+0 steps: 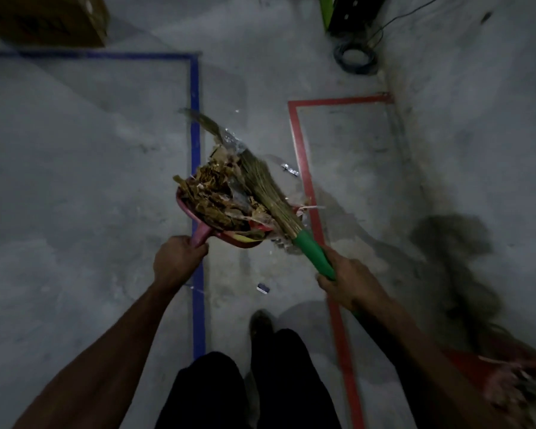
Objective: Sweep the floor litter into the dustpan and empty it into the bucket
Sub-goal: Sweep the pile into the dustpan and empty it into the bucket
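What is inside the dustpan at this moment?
The dustpan is heaped with brown dry leaves and paper scraps, with the broom bristles lying on top. The pan's floor and anything beneath the heap are covered.

Both forearms (112, 345) are bare, no sleeves showing; black trousers (254, 388) cover the legs, with a dark shoe (260, 323).

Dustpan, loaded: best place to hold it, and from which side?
Take the dustpan by its pink handle stub, from the near side, as the left hand does. The handle juts toward the person; the heaped litter fills the pan.
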A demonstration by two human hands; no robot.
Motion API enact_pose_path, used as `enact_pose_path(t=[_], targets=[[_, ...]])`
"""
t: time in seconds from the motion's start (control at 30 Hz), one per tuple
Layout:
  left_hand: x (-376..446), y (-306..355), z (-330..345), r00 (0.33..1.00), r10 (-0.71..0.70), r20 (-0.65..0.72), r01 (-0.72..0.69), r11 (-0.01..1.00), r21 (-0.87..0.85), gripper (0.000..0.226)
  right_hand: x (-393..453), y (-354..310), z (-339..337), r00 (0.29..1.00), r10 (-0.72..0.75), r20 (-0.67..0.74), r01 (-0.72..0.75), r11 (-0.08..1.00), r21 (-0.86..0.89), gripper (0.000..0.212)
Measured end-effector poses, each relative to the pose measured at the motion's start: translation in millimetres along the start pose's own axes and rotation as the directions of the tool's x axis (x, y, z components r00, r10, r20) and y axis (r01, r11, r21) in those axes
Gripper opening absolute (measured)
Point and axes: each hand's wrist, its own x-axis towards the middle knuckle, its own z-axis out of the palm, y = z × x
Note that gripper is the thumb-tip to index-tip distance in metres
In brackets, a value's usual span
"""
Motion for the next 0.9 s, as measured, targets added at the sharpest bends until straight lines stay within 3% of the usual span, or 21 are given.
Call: enact_pose_path(t=[0.17,0.37,0.63,0.9], targets=[[-85,11,-75,0.999,0.032,-0.034,-0.031,0.999,0.021,0.034,-99,-29,-40,0.999,-0.023,-0.044,0.022,1.0,-0.012,0.063],[-159,-5,-129,0.99,0.126,-0.058,-0.122,0.99,0.07,0.024,-193,-58,-23,0.993,0.037,-0.112,-0.034,0.999,0.029,0.067],[-214,-39,-159,0.965,0.262,0.017,-0.262,0.96,0.097,0.026,-302,-88,40,0.963,0.195,-0.184,-0.169,0.974,0.152,0.071],[-256,-40,-140,0.922,0.367,0.128,-0.38,0.919,0.102,0.026,-383,-87,75,0.902,0.36,-0.238,-0.292,0.915,0.277,0.071]])
